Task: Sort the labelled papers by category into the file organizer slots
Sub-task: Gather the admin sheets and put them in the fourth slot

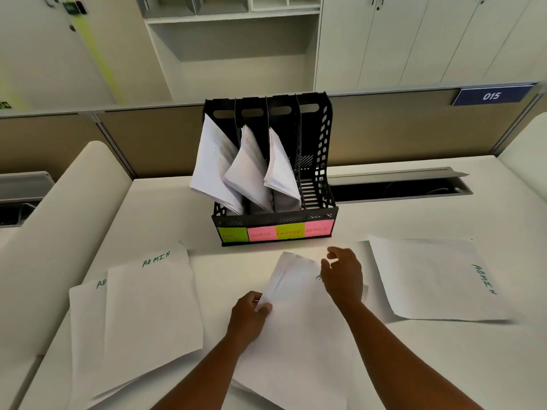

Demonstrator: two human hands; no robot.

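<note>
Head view: left hand (250, 313) pinches white paper (299, 321) with upturned edge; right hand (343, 275) hovers loosely curled.

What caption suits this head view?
Both hands gather admin papers before a file organizer.

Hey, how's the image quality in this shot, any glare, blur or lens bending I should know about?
Head view: wide-angle bending curves the desk divider and cabinets; bright glare washes out the desk just before the file organizer; the right hand and the paper in the left hand's grip look slightly motion-blurred; the sticky labels read faintly; soft shadows, even lighting.
</note>
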